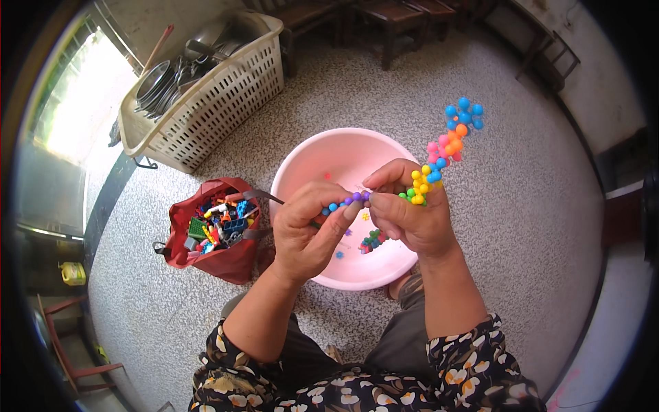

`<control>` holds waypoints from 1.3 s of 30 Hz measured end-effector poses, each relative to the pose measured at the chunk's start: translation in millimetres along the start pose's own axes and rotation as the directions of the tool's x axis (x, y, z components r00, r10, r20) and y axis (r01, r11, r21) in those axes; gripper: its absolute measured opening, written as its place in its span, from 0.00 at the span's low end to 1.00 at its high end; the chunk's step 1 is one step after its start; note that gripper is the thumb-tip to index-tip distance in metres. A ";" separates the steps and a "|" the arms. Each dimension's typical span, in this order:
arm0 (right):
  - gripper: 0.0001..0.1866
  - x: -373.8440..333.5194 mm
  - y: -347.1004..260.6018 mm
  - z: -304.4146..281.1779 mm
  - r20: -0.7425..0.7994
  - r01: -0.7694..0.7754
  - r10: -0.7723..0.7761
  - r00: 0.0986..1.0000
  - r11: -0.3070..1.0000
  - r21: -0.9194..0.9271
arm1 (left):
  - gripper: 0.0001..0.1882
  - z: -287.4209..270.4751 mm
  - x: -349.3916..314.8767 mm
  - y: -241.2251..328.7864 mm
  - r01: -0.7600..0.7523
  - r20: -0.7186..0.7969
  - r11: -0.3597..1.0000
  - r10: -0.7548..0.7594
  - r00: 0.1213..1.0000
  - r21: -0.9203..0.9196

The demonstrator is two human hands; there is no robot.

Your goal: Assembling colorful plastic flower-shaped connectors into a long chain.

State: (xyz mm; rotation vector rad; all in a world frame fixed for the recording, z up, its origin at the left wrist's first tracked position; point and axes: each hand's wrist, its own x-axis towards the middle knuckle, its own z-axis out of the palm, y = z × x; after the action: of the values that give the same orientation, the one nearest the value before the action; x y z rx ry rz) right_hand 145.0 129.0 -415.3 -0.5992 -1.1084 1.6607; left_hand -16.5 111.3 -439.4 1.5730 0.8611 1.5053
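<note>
Over a pink basin [329, 280], both my hands come together on flower-shaped plastic toy pieces. My left hand [305, 233] is closed, pinching blue and purple knobbed pieces [357, 198] between thumb and fingers. My right hand [422, 223] is closed around a chain of joined pieces [453, 144], its fingertips meeting the purple knobs. The chain rises to the upper right in green, yellow, blue, pink, orange and blue. Fingers hide how the purple part meets the chain. In the basin lie a blue piece [340, 255], a yellow piece [366, 216] and a green-and-red cluster [373, 239].
Left of the basin stands a red fabric bag [237, 266] full of mixed toy bricks. Behind it is a white slotted basket [213, 103] holding metal pans. Wooden chairs [391, 20] line the far wall. A yellow bottle [72, 273] stands far left.
</note>
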 end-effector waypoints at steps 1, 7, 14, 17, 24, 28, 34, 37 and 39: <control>0.08 0.2 -1.3 0.8 -0.001 -0.001 0.001 1.000 1.000 0.000 | 0.05 0.9 -0.3 -0.3 0.001 0.000 1.000 -0.001 1.000 -0.001; 0.06 1.0 -1.6 0.0 -0.120 -0.141 0.168 0.978 0.968 0.208 | 0.04 9.2 -0.6 -6.2 -0.054 -0.063 0.995 0.060 0.996 0.088; 0.05 1.9 1.2 6.6 -0.227 -0.113 0.200 0.953 0.932 0.345 | 0.03 15.2 1.0 -5.7 -0.020 -0.123 0.998 0.027 0.992 0.056; 0.05 2.1 0.8 4.9 -0.210 -0.118 0.194 0.958 0.937 0.327 | 0.03 13.9 2.2 -4.1 -0.052 -0.120 0.996 0.060 0.991 0.067; 0.04 2.1 -5.0 1.8 -0.213 -0.173 0.238 0.948 0.944 0.281 | 0.03 11.8 3.2 -0.4 -0.108 -0.071 0.985 0.118 0.990 0.134; 0.05 2.1 -5.9 2.6 -0.239 -0.159 0.229 0.943 0.947 0.280 | 0.04 14.1 5.0 2.5 -0.140 -0.070 0.974 0.154 0.986 0.178; 0.05 -0.8 -2.3 9.1 -0.289 -0.028 0.028 0.957 1.000 0.005 | 0.04 14.5 1.8 1.2 -0.001 -0.119 1.000 0.004 0.993 0.022; 0.05 0.2 -7.1 2.8 -0.260 -0.169 0.237 0.936 0.951 0.260 | 0.04 13.4 5.0 3.6 -0.156 -0.064 0.978 0.166 0.984 0.138; 0.05 0.5 -7.3 -0.4 -0.226 -0.200 0.294 0.929 0.911 0.361 | 0.04 15.1 5.4 6.4 -0.148 -0.058 0.979 0.157 0.986 0.143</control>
State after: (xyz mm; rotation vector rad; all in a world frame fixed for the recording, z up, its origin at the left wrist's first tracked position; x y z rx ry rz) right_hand 148.6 130.2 -408.9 -0.7467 -0.5466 1.8640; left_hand -1.3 111.8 -431.1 1.7299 0.9187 1.6469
